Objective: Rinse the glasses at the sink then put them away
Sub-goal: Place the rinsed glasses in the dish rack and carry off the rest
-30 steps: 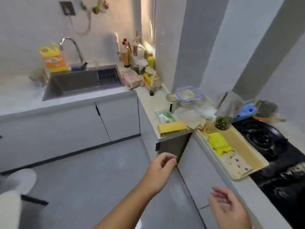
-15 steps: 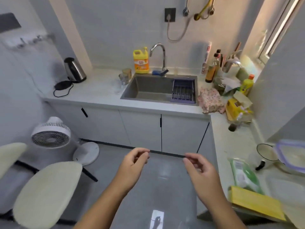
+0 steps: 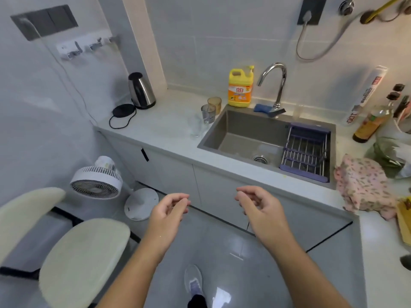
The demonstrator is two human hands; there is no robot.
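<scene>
Three glasses stand on the white counter just left of the grey sink (image 3: 235, 127): an amber glass (image 3: 214, 104) at the back, a grey-tinted glass (image 3: 208, 113) in front of it, and a clear glass (image 3: 195, 127) nearest the counter's middle. A chrome tap (image 3: 275, 85) arches over the sink's back edge. My left hand (image 3: 170, 210) and my right hand (image 3: 259, 206) hang in front of the cabinet doors, well below the counter. Both hold nothing, with fingers loosely curled.
A purple drying rack (image 3: 305, 150) spans the sink's right side. Yellow detergent (image 3: 240, 88) and a blue sponge (image 3: 261, 107) sit behind the sink, a kettle (image 3: 141, 91) at the left. A pink cloth (image 3: 364, 185) lies right. A fan (image 3: 97, 177) and chair (image 3: 73, 258) crowd the floor.
The view swung left from the stove side toward the sink, and the counter is nearer. Both hands stay empty and have risen side by side in front of the cabinets.
</scene>
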